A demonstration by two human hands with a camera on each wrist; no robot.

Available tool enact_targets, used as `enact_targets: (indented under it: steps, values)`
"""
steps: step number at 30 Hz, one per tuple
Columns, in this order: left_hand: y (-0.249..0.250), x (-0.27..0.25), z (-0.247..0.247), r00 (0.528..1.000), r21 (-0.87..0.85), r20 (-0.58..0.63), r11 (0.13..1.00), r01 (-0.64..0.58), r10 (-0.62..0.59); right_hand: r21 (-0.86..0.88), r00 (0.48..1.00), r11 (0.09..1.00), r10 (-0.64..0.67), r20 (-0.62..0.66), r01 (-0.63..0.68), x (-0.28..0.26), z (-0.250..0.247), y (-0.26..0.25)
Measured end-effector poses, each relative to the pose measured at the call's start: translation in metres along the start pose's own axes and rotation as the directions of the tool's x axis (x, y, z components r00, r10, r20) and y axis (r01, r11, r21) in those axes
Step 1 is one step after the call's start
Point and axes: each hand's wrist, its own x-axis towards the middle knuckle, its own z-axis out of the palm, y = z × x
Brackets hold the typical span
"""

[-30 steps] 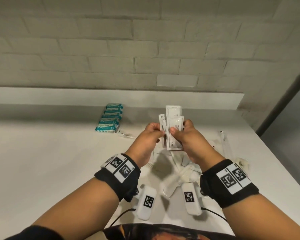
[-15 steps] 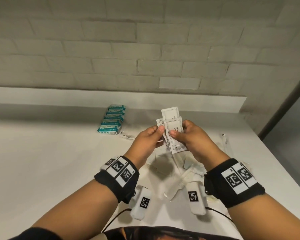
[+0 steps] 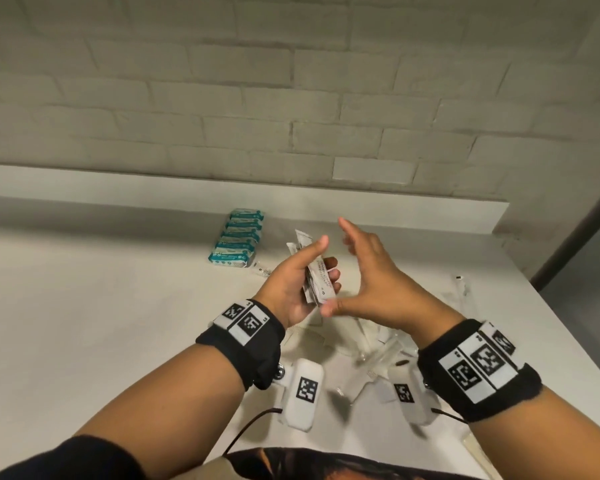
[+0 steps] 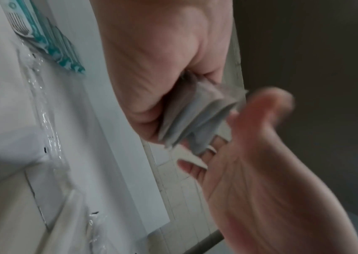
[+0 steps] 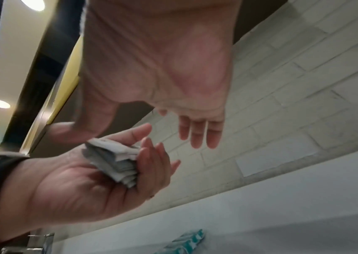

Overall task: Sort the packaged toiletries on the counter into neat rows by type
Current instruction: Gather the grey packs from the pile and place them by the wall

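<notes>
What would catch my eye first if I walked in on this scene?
Probably the two hands raised above the white counter: the left hand grips a fanned stack of small white paper sachets, while the right hand is spread open beside it. Next, the neat row of teal-and-white wrapped packets lined up near the back ledge, left of the hands.

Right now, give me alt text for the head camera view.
The left hand grips a stack of white sachets above a white counter, the open right hand beside it. Teal packets sit in a row near the wall.
</notes>
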Motion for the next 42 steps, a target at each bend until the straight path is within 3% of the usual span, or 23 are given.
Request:
enact_targets:
  steps: [3,8,12,18,22,25,27,30,34,37,42]
  values:
    - [-0.001,-0.006,0.005,0.988,0.035,0.124,0.995,0.090,-0.094,-0.181,0.971,0.973,-0.107,0.212,0.146,0.002,-0.002,-0.007]
    - [-0.001,-0.010,0.009,0.977,-0.008,0.177,0.993,0.120,-0.116,-0.233,0.981,0.955,-0.163,0.105,0.184,0.010,-0.002,-0.008]
    - [0.000,-0.012,0.007,0.980,0.069,0.141,0.989,0.129,-0.138,-0.222,0.972,0.954,-0.169,0.162,0.203,0.008,-0.001,-0.010]
    - [0.002,-0.016,0.013,0.976,0.040,0.163,0.989,0.142,-0.147,-0.230,0.965,0.946,-0.189,0.183,0.229,0.006,-0.002,-0.012]
    - [0.001,-0.016,0.014,0.959,0.029,0.205,0.981,0.193,-0.195,-0.267,0.965,0.931,-0.214,0.150,0.247,0.005,-0.001,-0.012]
    - [0.000,-0.014,0.016,0.965,0.007,0.202,0.986,0.168,-0.166,-0.281,0.967,0.926,-0.224,0.125,0.251,0.008,0.001,-0.013]
    - [0.001,-0.010,0.018,0.972,0.005,0.179,0.988,0.155,-0.154,-0.230,0.973,0.948,-0.193,0.130,0.219,0.012,0.000,-0.011]
    - [0.004,-0.004,0.017,0.990,-0.034,0.100,0.994,0.108,-0.104,0.138,0.987,0.990,-0.050,0.153,0.028,0.019,-0.006,-0.006]
    - [0.011,0.011,0.006,0.998,-0.114,-0.051,0.993,-0.032,0.026,0.499,0.947,0.809,0.220,0.232,-0.310,0.028,-0.004,0.003]
    - [0.006,0.022,0.002,0.996,-0.087,-0.079,0.995,-0.053,0.046,0.512,0.904,0.752,0.281,0.322,-0.416,0.042,0.003,0.009]
    - [-0.008,0.051,-0.014,0.999,-0.122,-0.029,0.992,-0.025,0.022,0.324,0.859,0.820,0.343,0.380,-0.471,0.076,0.021,0.019]
